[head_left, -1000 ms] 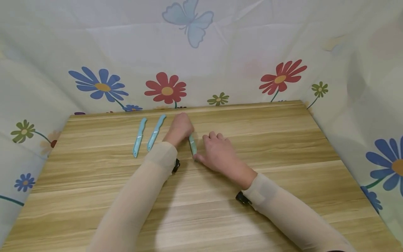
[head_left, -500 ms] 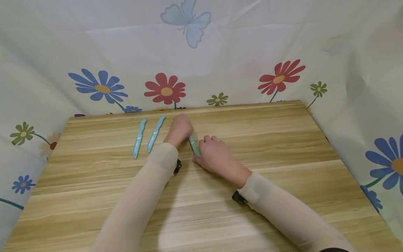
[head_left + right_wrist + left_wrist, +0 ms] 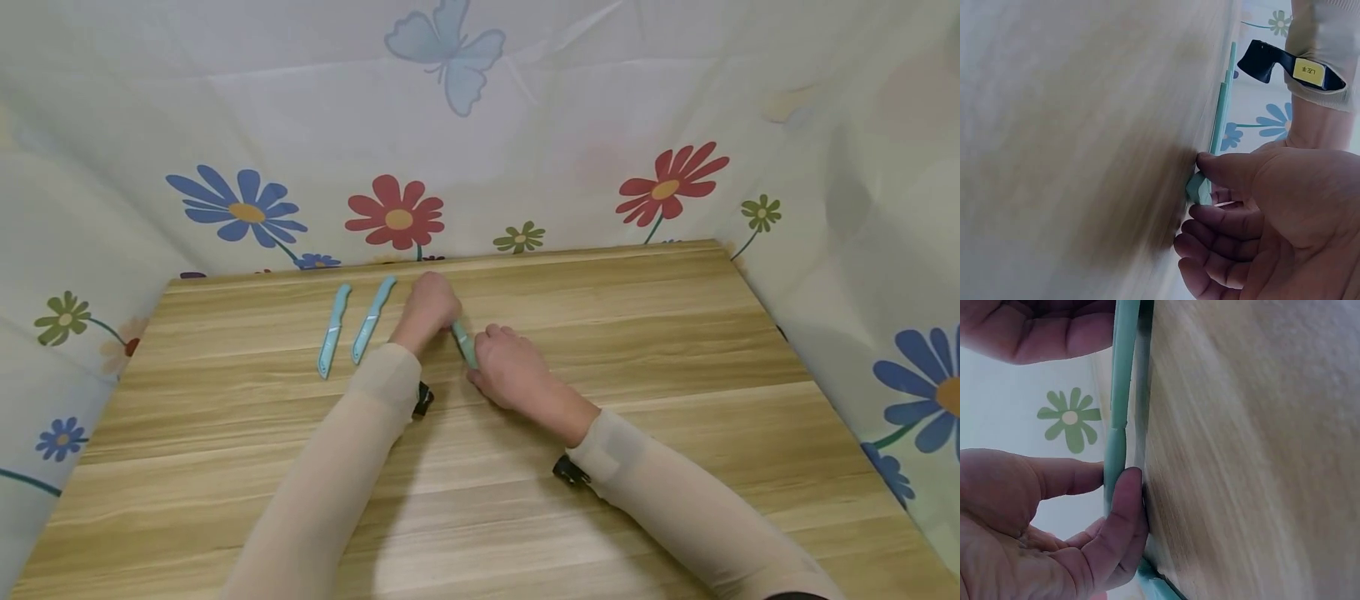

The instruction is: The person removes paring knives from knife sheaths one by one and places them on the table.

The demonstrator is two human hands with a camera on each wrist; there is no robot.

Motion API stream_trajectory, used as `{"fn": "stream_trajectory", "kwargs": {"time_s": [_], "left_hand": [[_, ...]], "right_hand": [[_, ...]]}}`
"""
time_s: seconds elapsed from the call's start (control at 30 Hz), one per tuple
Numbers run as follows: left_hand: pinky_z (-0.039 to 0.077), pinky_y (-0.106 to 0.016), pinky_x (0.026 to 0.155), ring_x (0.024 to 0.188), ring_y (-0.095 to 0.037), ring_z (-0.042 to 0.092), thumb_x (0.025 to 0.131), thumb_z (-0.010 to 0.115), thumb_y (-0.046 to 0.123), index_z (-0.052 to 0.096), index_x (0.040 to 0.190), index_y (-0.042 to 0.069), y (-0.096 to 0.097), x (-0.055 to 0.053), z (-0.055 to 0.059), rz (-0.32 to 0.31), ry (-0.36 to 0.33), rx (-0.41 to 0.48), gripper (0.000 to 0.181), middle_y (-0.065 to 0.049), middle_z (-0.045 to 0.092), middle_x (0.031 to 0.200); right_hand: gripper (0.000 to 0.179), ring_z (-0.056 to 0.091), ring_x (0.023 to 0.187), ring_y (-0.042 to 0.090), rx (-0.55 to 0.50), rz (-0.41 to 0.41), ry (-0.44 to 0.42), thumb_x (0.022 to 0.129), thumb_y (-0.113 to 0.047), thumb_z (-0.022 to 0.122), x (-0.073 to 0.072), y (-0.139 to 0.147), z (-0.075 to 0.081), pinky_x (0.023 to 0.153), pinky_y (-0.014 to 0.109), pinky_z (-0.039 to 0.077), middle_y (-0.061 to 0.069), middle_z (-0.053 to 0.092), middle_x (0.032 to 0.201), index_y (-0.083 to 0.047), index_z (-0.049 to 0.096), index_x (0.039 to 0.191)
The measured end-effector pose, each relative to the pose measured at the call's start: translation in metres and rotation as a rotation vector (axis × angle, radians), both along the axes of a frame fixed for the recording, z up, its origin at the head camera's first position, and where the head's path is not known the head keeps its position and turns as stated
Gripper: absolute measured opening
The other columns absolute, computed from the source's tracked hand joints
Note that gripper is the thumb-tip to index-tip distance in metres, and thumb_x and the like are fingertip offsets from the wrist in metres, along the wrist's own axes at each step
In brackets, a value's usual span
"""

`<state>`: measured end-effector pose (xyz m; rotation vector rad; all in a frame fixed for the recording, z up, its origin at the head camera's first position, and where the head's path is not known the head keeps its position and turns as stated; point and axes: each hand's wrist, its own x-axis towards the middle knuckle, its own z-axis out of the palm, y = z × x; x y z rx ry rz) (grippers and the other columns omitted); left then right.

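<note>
A light teal paring knife in its sheath (image 3: pixel 465 347) lies slanted between both hands, close over the wooden table. My left hand (image 3: pixel 429 307) pinches its handle (image 3: pixel 1115 453) between thumb and fingers at the far end. With thumb and forefinger, my right hand (image 3: pixel 516 367) grips the sheath's near end (image 3: pixel 1198 189); its other fingers curl loosely beneath, as the right wrist view shows. The sheath (image 3: pixel 1124 362) and handle are joined in the left wrist view. Left of my left hand lie two similar sheathed knives, one nearer (image 3: pixel 372 321) and one farther out (image 3: pixel 333 332).
The wood-grain table (image 3: pixel 480 500) runs back to a white curtain (image 3: pixel 555 125) printed with flowers and a butterfly. The curtain also stands along the left and right sides. A black strap device (image 3: pixel 1275 62) sits on the left sleeve cuff.
My right hand's fingers have closed in around the sheath's near end, and that end has swung slightly right. My left hand stays nearly still on the handle. The other two knives have not moved.
</note>
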<state>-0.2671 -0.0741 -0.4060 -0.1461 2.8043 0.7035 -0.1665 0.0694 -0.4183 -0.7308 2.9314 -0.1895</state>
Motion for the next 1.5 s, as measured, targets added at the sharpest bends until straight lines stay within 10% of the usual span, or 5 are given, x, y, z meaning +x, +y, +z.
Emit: {"fn": "stream_trajectory", "kwargs": {"time_s": [0.2,0.4,0.53,1.5], "left_hand": [[0.049,-0.025,0.057,0.059,-0.018,0.052,0.090,0.061,-0.002,0.057,0.080,-0.001,-0.012,-0.001,0.000,0.080,-0.010,0.233,0.010,-0.007,0.051,0.073],[0.063,-0.042,0.088,0.083,-0.026,0.072,0.103,0.062,0.000,0.055,0.134,-0.007,-0.021,0.005,0.001,0.277,-0.125,0.725,0.033,-0.021,0.064,0.112],[0.060,-0.047,0.095,0.100,-0.035,0.075,0.106,0.060,-0.001,0.046,0.145,-0.006,-0.023,0.008,-0.001,0.339,-0.154,0.944,0.042,-0.028,0.066,0.128],[0.060,-0.035,0.093,0.114,-0.034,0.072,0.113,0.050,0.012,0.039,0.145,-0.003,-0.016,0.049,0.014,0.437,0.064,1.325,0.037,-0.029,0.060,0.140]], "right_hand": [[0.033,0.054,0.087,0.021,-0.015,-0.028,-0.015,0.102,-0.035,0.073,0.000,0.001,0.002,0.075,0.036,0.054,0.005,0.055,0.094,-0.003,0.063,0.105],[0.031,0.056,0.088,0.022,-0.042,-0.054,-0.054,0.102,-0.030,0.072,-0.002,0.002,0.003,0.078,0.036,0.055,0.007,0.056,0.095,-0.001,0.062,0.107],[0.029,0.057,0.086,0.022,-0.078,-0.092,-0.080,0.102,-0.024,0.072,-0.004,0.003,0.004,0.074,0.035,0.055,0.009,0.056,0.095,0.001,0.060,0.110],[0.019,0.060,0.095,0.028,-0.176,-0.072,0.208,0.102,0.001,0.065,-0.008,0.031,0.011,0.085,0.036,0.057,0.015,0.062,0.107,0.004,0.062,0.121]]}}
